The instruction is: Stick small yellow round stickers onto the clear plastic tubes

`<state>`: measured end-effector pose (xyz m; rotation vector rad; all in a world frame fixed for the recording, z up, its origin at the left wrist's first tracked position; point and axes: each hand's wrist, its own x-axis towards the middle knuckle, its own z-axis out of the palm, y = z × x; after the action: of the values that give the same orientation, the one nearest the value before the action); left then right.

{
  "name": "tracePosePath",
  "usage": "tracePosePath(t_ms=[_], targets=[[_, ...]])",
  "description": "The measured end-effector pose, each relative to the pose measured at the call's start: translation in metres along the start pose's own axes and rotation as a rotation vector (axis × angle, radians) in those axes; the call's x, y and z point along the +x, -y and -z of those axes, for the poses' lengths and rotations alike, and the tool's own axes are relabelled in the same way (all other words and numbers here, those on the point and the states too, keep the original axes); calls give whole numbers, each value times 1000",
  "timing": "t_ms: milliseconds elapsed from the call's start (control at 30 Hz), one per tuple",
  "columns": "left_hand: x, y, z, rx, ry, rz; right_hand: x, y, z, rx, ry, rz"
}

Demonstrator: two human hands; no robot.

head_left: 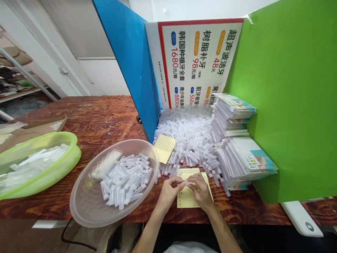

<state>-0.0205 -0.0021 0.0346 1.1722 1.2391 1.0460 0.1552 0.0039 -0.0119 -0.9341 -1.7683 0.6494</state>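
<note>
My left hand [169, 192] and my right hand [202, 192] meet over a yellow sticker sheet [190, 202] at the table's front edge. Fingertips of both are pinched around a small translucent plastic tube [186, 183], mostly hidden by the fingers. Just beyond them spreads a big heap of similar capped tubes [193, 131]. Another yellow sticker sheet [164, 149], with rows of small round dots, lies on the heap's left edge. To the left, a clear plastic bowl [84, 207] contains many more tubes and a whitish clump.
Stacks of printed cards [244, 158] lean by a green panel [295, 105] on the right. A blue panel [126, 59] and a printed board [195, 63] enclose the heap. A lime-green basin [60, 168] with clear packets stands far left, near a cardboard tray [61, 123].
</note>
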Motion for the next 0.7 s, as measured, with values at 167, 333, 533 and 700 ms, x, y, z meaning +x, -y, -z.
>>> tracePosePath(t_ms=[167,333,533,700], targets=[[-6,-5,4,165,-17,-79,0,7,-2,-24,-5,51],[-44,-23,16,319,26,-101,7,28,-8,-109,97,263],[-66,-55,91,728,-625,-365,43,26,-20,-428,217,239],[-65,-56,131,1039,-857,-571,56,7,-33,-728,399,251]])
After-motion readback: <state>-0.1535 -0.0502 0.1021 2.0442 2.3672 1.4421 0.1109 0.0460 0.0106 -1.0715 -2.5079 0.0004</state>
